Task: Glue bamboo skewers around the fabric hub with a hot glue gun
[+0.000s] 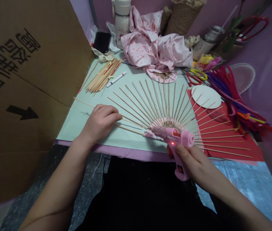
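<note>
My left hand [100, 121] is closed on a thin wooden stick [84, 102] at the left side of a fan-shaped spread of sticks. In my right hand [194, 159] is a pink hot glue gun [179, 146], its red light lit and its nozzle pointing left over the fan's base. Many wooden sticks [123, 99] radiate from that pink-and-white patterned base [158, 122]. The glue gun covers part of the base, so the stick ends behind it are hidden. Another stick [129, 129] runs just below my left fingers to the base.
A bundle of loose sticks [101, 78] and a white marker [116, 79] lie at the back left. Pink dotted cloth [140, 48] is heaped behind the fan. Scissors [195, 77], a white oval [206, 96], red sheets [236, 128] and pipe cleaners [232, 93] lie right. A cardboard box [30, 134] stands left.
</note>
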Tool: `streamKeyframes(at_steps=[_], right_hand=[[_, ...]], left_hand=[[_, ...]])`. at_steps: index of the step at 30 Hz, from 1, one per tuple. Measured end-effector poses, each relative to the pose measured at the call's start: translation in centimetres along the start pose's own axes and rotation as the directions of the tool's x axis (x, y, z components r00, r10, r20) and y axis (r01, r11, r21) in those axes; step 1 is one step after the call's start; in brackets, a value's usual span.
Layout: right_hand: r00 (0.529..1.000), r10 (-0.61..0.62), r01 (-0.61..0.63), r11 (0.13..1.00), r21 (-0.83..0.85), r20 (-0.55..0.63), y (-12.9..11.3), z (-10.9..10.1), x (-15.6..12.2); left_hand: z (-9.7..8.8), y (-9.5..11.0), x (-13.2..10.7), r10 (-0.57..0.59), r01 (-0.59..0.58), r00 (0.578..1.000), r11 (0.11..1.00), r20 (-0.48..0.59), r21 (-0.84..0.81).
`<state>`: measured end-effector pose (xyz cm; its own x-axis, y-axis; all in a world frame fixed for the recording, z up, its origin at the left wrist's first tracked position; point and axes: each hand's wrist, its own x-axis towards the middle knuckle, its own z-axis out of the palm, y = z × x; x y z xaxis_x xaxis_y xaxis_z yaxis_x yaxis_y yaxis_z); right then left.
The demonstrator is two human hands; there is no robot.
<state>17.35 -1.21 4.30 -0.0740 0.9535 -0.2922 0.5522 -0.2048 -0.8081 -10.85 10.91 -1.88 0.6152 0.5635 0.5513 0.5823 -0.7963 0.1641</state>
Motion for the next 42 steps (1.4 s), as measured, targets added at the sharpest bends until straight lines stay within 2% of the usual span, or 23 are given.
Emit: streamKeyframes(at_steps=[4,11,18,29,34,42], right_hand=[[0.999,0.017,-0.014,0.999,0.040,-0.052,0.5,-0.6,-0.7],[0.991,-0.054,0.065,0.993,0.094,-0.124,2.9,-0.9,-1.8],[0.991,0.012,-0.006,0.999,0.047,-0.132,4.4,-1.1,-2.3],[0.992,-0.026,0.032,0.998,0.050,-0.124,3.3,-1.5,-2.3],[0.989,-0.031,0.039,0.998,0.052,-0.144,3.1,-1.6,-2.1],[0.989,-0.058,0.064,0.997,0.041,-0.136,3.0,-1.4,-1.9]], left_hand=[[-0.1,0.3,0.4,0.011,-0.011,1.000,1.000,0.000,-0.011],[0.7,1.9,1.4,0.050,-0.049,0.999,0.998,0.022,-0.037],[1.0,2.2,1.6,0.062,-0.060,0.997,0.997,0.051,-0.051],[1.6,2.6,1.9,0.051,-0.037,0.990,0.994,0.133,-0.106],[2.0,2.5,1.7,0.030,-0.009,0.978,0.995,0.207,-0.101],[1.7,1.7,1.8,0.022,0.018,0.967,0.988,0.253,-0.154]])
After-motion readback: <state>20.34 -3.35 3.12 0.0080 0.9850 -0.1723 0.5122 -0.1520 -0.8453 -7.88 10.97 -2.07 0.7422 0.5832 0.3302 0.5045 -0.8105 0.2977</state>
